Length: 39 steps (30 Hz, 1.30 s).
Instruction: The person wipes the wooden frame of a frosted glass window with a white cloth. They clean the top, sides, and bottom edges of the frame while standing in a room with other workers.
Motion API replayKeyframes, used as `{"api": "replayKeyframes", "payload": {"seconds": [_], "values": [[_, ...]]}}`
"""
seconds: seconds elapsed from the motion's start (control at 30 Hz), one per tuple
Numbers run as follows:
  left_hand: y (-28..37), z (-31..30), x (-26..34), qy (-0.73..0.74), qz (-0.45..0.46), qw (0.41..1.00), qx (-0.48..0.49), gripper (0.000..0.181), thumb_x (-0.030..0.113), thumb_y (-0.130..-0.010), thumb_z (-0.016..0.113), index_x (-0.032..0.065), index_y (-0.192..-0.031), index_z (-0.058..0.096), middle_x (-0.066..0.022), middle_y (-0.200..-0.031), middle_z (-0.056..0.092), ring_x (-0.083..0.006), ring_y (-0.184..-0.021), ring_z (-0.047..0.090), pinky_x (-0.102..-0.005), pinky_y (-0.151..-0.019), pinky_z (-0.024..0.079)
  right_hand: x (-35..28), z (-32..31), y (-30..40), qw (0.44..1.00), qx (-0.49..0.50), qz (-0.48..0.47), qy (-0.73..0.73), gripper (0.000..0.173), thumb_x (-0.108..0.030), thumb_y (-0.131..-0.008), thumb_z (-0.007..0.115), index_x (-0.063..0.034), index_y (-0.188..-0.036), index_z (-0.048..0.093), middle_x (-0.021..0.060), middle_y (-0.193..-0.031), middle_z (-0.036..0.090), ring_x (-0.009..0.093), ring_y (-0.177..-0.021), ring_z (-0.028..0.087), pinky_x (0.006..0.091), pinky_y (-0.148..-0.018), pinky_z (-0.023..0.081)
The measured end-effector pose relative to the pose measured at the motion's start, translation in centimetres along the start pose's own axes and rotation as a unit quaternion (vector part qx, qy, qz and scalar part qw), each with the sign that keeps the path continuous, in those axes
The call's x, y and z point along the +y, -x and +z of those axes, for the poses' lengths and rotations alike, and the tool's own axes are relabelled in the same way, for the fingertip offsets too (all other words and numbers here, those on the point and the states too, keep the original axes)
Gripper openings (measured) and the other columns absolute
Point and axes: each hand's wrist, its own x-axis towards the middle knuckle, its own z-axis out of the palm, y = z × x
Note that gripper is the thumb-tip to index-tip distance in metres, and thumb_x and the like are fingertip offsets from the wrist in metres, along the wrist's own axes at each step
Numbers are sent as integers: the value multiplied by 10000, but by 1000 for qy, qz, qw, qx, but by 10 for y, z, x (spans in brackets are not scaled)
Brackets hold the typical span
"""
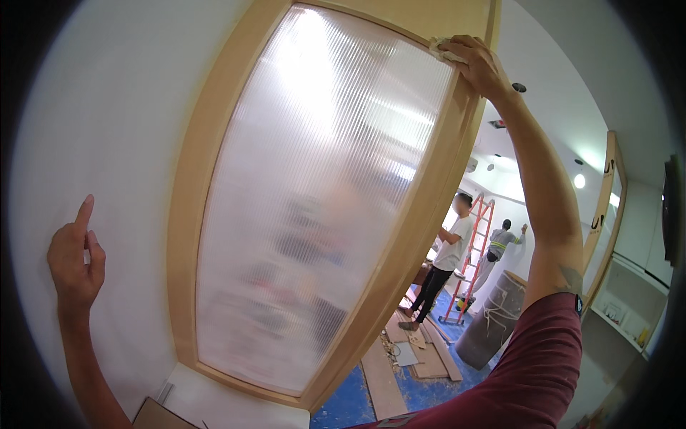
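Note:
A wooden frame (187,236) holding a fluted glass panel (321,204) stands before me. My right hand (479,64) is raised to the panel's upper right corner and presses a crumpled pale cloth (447,51) against the frame and the glass edge. To the left of the frame, my left hand (77,257) is at the white wall (123,161), its index finger pointing up and other fingers curled. It holds nothing that I can see; whether it touches the wall, I cannot tell. Blurred shapes show through the glass.
Beyond the frame, a person in a white shirt (450,241) stands near an orange stepladder (474,257); another person (498,246) reaches to a wall. A wrapped grey roll (490,322) and wooden boards (383,375) rest on the blue floor covering (343,397). White shelving (621,316) is at right.

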Motion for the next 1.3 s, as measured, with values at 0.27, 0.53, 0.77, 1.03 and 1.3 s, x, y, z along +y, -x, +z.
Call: {"api": "replayKeyframes", "payload": {"seconds": [0.27,0.53,0.77,1.03,1.3], "values": [[9,5,-7,-17,-25,999,-27,523,-87,-966,576,6,-1481,592,-45,-762,495,-159,-658,460,-331,-607,416,-10,9,-41,999,-23,-43,-23,359,-165,-910,766,-195,-1267,749,83,-1195,729,325,-1136,672,436,-1007,551],[12,8,-8,-34,-1,999,0,537,-98,-957,577,17,-1482,596,-45,-756,492,-159,-662,461,-330,-622,426,-12,9,-41,998,-28,-47,14,371,-183,-915,754,-192,-1286,745,65,-1230,720,299,-1162,669,431,-1013,550],[6,6,-6,-23,-1,1000,-5,519,-81,-975,588,18,-1484,593,-45,-756,495,-158,-659,464,-330,-616,424,13,-4,-8,999,-37,-20,-14,371,-173,-912,755,-205,-1281,747,75,-1242,710,307,-1168,666,429,-1008,551],[10,7,-8,-30,-25,999,-17,526,-94,-961,585,21,-1474,605,-44,-736,487,-160,-653,468,-331,-614,435,-27,-5,-58,994,-102,-2,-25,380,-144,-923,759,-152,-1303,740,101,-1276,708,316,-1206,661,432,-1056,540],[7,5,-8,-30,11,999,-1,527,-74,-989,580,21,-1507,573,-42,-753,476,-150,-656,452,-327,-609,409,-10,-6,-33,999,-36,-37,5,334,-190,-929,754,-190,-1264,753,70,-1235,715,309,-1129,678,430,-979,559]]}}
